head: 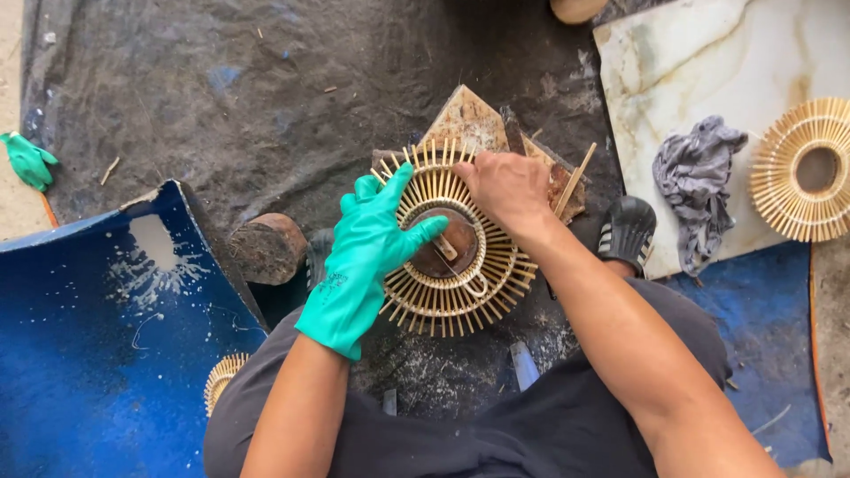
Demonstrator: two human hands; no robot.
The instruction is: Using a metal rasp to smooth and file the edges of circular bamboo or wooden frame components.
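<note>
I am pressing my gloved left hand (367,252), fingers spread, on the round stick ring (456,241) lying on a wood block (469,119). My bare right hand (506,188) is pinching its top sticks. It looks light, stiff and easy to snap, so holding the hoops seems safest.

The floor (266,97) is covered by a dark, dusty tarp. Directly on it lie a wooden block (268,248), a curved blue plastic sheet (80,336), a green glove (28,159) at the left edge, and a pale marble slab (708,62) carrying a grey rag (699,177) and a ring of bamboo sticks (806,168).
</note>
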